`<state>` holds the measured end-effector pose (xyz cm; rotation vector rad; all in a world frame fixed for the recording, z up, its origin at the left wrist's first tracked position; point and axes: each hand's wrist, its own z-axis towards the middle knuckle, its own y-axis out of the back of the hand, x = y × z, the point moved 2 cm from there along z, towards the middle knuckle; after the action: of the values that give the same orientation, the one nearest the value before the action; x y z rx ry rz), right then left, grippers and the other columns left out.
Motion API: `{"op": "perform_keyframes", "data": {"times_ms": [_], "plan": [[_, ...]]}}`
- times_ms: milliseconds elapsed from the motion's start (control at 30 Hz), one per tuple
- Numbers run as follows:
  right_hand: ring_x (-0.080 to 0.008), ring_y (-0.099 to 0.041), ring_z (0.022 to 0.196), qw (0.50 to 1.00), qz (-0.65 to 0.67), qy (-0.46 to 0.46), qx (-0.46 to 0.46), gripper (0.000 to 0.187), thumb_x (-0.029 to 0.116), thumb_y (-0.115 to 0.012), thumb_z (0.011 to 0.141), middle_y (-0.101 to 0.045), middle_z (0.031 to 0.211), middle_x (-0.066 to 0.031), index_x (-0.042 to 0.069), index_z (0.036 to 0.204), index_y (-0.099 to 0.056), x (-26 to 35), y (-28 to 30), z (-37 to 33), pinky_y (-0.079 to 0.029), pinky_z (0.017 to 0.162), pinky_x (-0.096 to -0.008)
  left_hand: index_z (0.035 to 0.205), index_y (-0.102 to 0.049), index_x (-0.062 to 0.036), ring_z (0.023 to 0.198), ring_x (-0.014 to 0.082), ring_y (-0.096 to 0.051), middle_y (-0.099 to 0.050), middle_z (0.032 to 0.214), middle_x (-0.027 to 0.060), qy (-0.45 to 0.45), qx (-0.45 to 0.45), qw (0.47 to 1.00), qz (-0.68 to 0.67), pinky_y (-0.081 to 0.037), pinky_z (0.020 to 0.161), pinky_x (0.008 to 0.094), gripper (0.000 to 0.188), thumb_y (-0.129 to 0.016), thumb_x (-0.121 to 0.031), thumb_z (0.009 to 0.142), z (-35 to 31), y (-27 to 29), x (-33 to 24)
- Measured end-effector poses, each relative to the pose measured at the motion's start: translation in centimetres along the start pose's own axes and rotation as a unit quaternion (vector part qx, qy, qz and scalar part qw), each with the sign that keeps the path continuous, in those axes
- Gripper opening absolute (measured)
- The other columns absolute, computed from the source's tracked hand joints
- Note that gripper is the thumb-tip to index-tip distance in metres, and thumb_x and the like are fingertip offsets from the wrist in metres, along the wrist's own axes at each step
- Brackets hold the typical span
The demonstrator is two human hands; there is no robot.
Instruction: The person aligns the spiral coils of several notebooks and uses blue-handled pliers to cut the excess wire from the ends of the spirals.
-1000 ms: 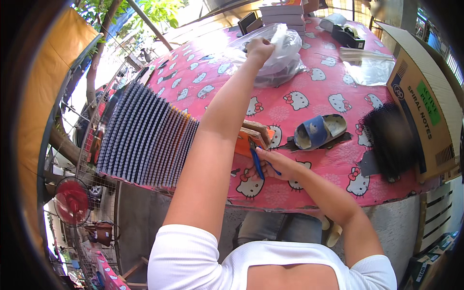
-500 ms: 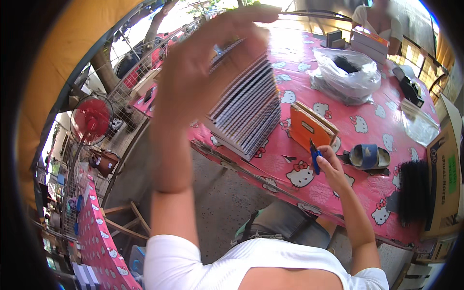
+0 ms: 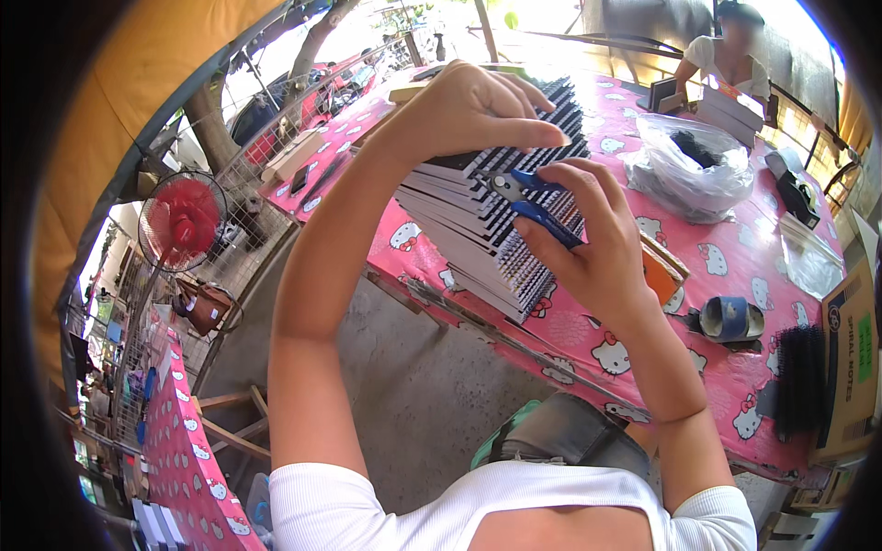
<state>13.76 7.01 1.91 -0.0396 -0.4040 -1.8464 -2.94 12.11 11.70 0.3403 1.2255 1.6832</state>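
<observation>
A tall stack of spiral notebooks stands at the table's near edge, its dark coil bindings facing right. My right hand grips blue-handled wire cutters with the handles spread. Their metal jaws lie at the coil ends along the stack's near upper edge. Over the top of the stack is my left hand, thumb stretched out and fingers bent, with a gap between thumb and forefinger. Nothing shows in it; whether it touches the top notebook I cannot tell. An orange wooden block sits behind my right wrist.
A pink patterned cloth covers the table. To the right are a plastic bag with black contents, a blue roll-shaped object, a bundle of black coils and a cardboard box. Another person sits across the table.
My right hand has brought the cutters from beside the orange block up and left to the coils. My left hand has come down over the stack's top. The view has shifted slightly.
</observation>
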Motion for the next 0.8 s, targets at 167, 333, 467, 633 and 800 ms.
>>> {"op": "perform_keyframes", "data": {"times_ms": [167,333,467,633,800], "plan": [[-0.0239,-0.062,0.079,0.94,0.219,-0.227,0.128,0.032,0.022,-0.072,0.08,-0.065,0.091,-0.0117,-0.001,0.1,-0.059,-1.1,0.1,-0.1,-0.049,0.073,-0.0305,0.069,-0.071,-0.0004,0.099,0.0229,-0.063,-0.069,0.074,0.0081,0.02,-0.006,1.0,-0.013,-0.047,0.088,0.0349,0.015,-0.075,-0.014,0.075,-0.3,-0.1,-0.3],[-0.0149,-0.061,0.081,0.658,0.528,-0.452,0.291,0.035,0.027,-0.066,0.087,-0.064,0.09,-0.0083,-0.003,0.104,-0.059,-2.0,-0.5,-0.5,-0.048,0.073,-0.0259,0.065,-0.07,-0.0003,0.092,0.0222,-0.064,-0.069,0.074,0.0087,-0.036,0.051,0.998,-0.024,-0.048,0.085,0.0336,0.017,-0.077,-0.014,0.073,-0.1,-0.2,-0.4],[-0.0236,-0.062,0.08,0.968,0.152,-0.166,0.109,0.036,0.022,-0.072,0.079,-0.063,0.09,-0.0103,0.0,0.104,-0.06,-1.1,0.2,-0.8,-0.049,0.072,-0.0317,0.059,-0.066,0.0011,0.085,0.0198,-0.065,-0.067,0.07,0.0092,-0.047,0.022,0.999,-0.017,-0.05,0.076,0.0309,0.022,-0.077,-0.012,0.073,-0.1,-0.2,-0.5],[-0.0293,-0.059,0.082,0.991,0.069,-0.097,0.065,0.04,0.019,-0.077,0.07,-0.06,0.095,-0.0126,0.003,0.102,-0.061,-0.3,0.0,-0.6,-0.047,0.072,-0.0387,0.053,-0.06,0.0019,0.079,0.0167,-0.064,-0.065,0.068,0.0096,-0.039,-0.012,0.999,-0.011,-0.049,0.068,0.0268,0.027,-0.076,-0.008,0.073,-0.2,-0.4,-0.5],[-0.0287,-0.059,0.081,0.998,0.022,-0.057,0.031,0.039,0.018,-0.077,0.069,-0.059,0.093,-0.0125,0.005,0.102,-0.061,-0.3,1.0,-0.4,-0.047,0.07,-0.0379,0.053,-0.06,0.0019,0.078,0.0162,-0.064,-0.064,0.067,0.0092,-0.035,-0.015,0.999,-0.028,-0.049,0.066,0.0268,0.027,-0.074,-0.007,0.073,0.0,-0.4,-0.9]]}}
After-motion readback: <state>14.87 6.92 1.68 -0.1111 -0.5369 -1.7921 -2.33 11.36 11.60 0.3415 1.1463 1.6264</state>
